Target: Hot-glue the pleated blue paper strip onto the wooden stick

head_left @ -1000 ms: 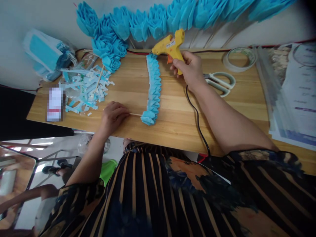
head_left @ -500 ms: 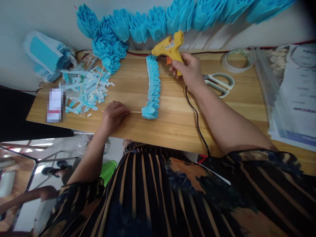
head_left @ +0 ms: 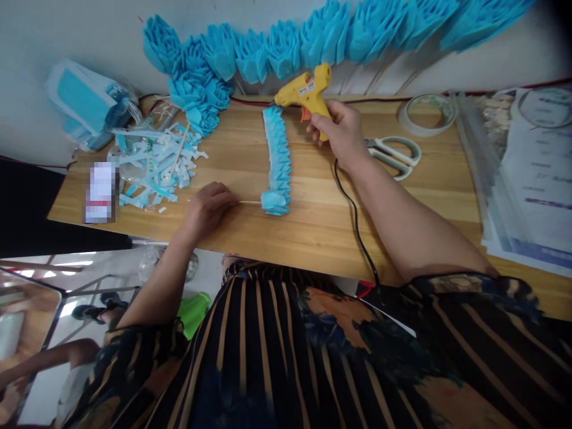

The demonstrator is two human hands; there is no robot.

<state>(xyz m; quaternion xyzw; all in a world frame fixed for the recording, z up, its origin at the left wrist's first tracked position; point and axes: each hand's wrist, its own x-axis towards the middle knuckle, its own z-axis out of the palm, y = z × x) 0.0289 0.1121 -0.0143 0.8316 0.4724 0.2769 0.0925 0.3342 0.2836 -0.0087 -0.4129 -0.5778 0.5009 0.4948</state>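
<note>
Rolled tighter since a second ago: pleated blue strip [head_left: 277,155] shortens as left hand [head_left: 210,205] pinches the wooden skewer [head_left: 250,202] flat on the tabletop [head_left: 313,220]. Right hand [head_left: 337,128], fingers wrapped round the yellow glue gun [head_left: 306,92], holds its nozzle at the strip's far end, cord [head_left: 353,214] trailing off the table edge.

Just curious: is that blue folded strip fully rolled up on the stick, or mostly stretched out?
Mostly stretched out: the blue strip lies along the table; only its near end bunches at the stick.

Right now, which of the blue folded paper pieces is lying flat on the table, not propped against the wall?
The long pleated strip between the hands, its near end on the stick held by the left hand. The others stand along the wall.
</note>
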